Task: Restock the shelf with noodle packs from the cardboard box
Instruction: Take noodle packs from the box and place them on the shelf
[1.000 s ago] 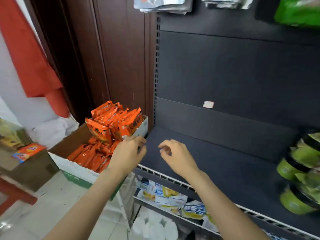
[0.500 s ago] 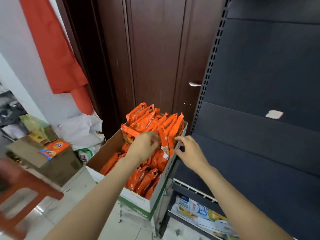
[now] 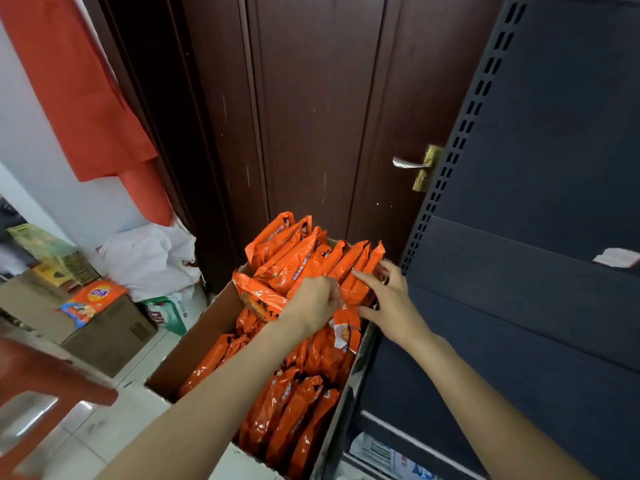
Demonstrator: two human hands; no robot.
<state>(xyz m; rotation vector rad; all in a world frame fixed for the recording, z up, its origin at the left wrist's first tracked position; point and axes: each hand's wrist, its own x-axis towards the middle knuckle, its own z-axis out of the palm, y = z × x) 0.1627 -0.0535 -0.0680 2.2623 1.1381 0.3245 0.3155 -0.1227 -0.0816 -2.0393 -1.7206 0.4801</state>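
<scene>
An open cardboard box (image 3: 194, 344) stands left of the dark shelf (image 3: 519, 341) and is full of orange noodle packs (image 3: 294, 410), several standing upright at its far end. My left hand (image 3: 313, 304) is curled over the top of the upright packs in the middle of the box. My right hand (image 3: 388, 299) grips the rightmost upright packs (image 3: 360, 268), thumb on the near side and fingers on the far side, close to the shelf's edge. The shelf board in view holds nothing.
A brown door with a metal handle (image 3: 412, 164) is behind the box. A lower shelf (image 3: 388, 452) holds white and blue packets. On the left are a red stool (image 3: 41, 386), a brown carton (image 3: 104, 327) with an orange bag on it, and white sacks (image 3: 152, 258).
The view swung left from the shelf to the box. Both hands moved from the shelf's front edge into the box and closed on the upright packs.
</scene>
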